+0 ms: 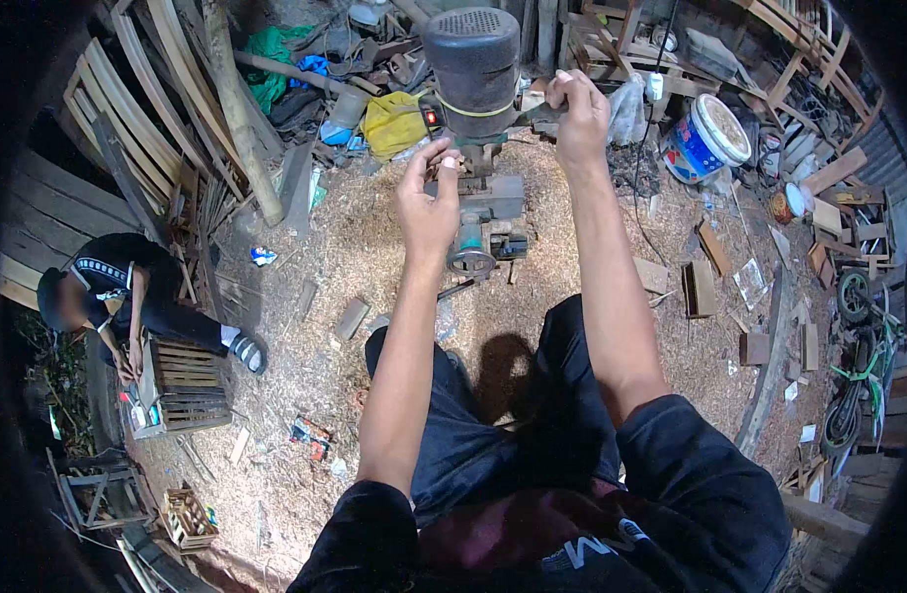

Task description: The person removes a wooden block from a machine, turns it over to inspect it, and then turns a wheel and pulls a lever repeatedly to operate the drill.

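Observation:
My left hand [431,198] is raised over the machine, its thumb and fingers curled close together. Whatever they grip, if anything, is too small to make out. Higher and to the right, my right hand [579,117] is closed with bent fingers beside the motor; its contents are hidden. Between and below my hands stands a small woodworking machine [493,196] with grey metal parts and a round handwheel [471,260]. Behind it rises a dark, cylindrical motor housing [470,74] with a perforated top and a yellow band. A red-lit switch [432,117] shows beside the housing.
A yellow sack [390,127] lies left of the motor. At right stand a blue-and-white bucket [705,140], wood blocks [700,289] and a small green bike [859,371]. Another person [142,287] sits at left beside a slatted crate [192,381]. Wood shavings cover the floor.

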Available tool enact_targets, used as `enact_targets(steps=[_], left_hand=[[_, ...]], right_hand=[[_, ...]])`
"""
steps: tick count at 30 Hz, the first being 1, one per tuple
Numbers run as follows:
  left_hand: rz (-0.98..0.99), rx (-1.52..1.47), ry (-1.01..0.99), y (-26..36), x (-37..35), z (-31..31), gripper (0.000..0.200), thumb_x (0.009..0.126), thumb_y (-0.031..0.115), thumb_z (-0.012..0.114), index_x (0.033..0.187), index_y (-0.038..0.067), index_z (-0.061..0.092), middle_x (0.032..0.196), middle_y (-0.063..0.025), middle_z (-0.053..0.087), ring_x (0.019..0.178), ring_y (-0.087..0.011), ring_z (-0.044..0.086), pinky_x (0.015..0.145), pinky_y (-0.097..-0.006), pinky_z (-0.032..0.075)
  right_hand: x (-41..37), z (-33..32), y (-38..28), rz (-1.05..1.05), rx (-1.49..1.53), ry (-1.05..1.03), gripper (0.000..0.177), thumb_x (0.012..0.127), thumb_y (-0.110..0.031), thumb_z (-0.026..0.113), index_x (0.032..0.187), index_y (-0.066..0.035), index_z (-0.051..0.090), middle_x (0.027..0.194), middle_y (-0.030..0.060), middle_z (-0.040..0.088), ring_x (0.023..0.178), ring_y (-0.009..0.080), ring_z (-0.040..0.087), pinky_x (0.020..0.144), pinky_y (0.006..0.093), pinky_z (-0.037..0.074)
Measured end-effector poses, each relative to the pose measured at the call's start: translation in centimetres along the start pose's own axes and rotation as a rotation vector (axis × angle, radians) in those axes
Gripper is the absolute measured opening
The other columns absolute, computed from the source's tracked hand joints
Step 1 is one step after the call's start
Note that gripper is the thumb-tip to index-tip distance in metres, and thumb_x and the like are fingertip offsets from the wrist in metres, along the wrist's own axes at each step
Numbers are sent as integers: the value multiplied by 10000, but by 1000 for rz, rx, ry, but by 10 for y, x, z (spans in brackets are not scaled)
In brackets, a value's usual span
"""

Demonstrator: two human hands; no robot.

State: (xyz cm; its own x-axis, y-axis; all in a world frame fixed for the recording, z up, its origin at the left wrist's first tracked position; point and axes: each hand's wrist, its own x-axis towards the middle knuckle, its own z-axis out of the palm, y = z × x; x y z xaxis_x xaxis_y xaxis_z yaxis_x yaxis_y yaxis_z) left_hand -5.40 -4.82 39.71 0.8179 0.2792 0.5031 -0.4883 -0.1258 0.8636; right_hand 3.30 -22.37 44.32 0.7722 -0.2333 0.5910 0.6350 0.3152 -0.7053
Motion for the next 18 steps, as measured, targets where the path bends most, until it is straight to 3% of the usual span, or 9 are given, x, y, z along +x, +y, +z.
enact_targets(steps=[7, 13, 14, 17, 18], left_hand=[[-15, 22, -14, -9, 3, -5, 235, 949, 67, 556, 1163, -25, 596, 1038, -92, 673, 981, -135, 623, 876, -274, 483], [-45, 29, 13, -5, 4, -10, 244, 949, 80, 561, 1168, -20, 596, 1049, -90, 670, 984, -137, 622, 879, -272, 479], [-35, 26, 15, -6, 1, -12, 243, 949, 82, 562, 1167, -18, 598, 1050, -91, 670, 987, -137, 621, 881, -270, 477], [-2, 28, 17, -12, -8, -18, 237, 948, 88, 563, 1160, -9, 606, 1044, -88, 672, 985, -135, 619, 875, -266, 474], [9, 35, 18, -15, -12, -23, 234, 948, 90, 563, 1157, -7, 609, 1041, -86, 673, 982, -135, 619, 872, -264, 473]], right_hand=[[-5, -2, 6, -78, 21, 13, 338, 909, -125, 536, 604, -52, 410, 646, -16, 420, 619, 76, 355, 582, 254, 281], [10, 7, 5, -60, -95, 52, 373, 985, -273, 520, 697, -37, 503, 664, -29, 467, 666, 67, 400, 617, 239, 322], [13, -6, 12, -57, -189, -57, 381, 994, -378, 510, 954, -6, 588, 836, 10, 546, 797, 92, 478, 732, 254, 396], [-2, 0, 5, -218, -353, 1, 491, 989, -394, 512, 1248, 23, 501, 1098, 86, 542, 1021, 150, 500, 912, 301, 402], [-11, -2, -2, -171, -403, -53, 608, 991, -377, 505, 1412, 28, 335, 1281, 152, 472, 1192, 228, 458, 1028, 353, 351]])
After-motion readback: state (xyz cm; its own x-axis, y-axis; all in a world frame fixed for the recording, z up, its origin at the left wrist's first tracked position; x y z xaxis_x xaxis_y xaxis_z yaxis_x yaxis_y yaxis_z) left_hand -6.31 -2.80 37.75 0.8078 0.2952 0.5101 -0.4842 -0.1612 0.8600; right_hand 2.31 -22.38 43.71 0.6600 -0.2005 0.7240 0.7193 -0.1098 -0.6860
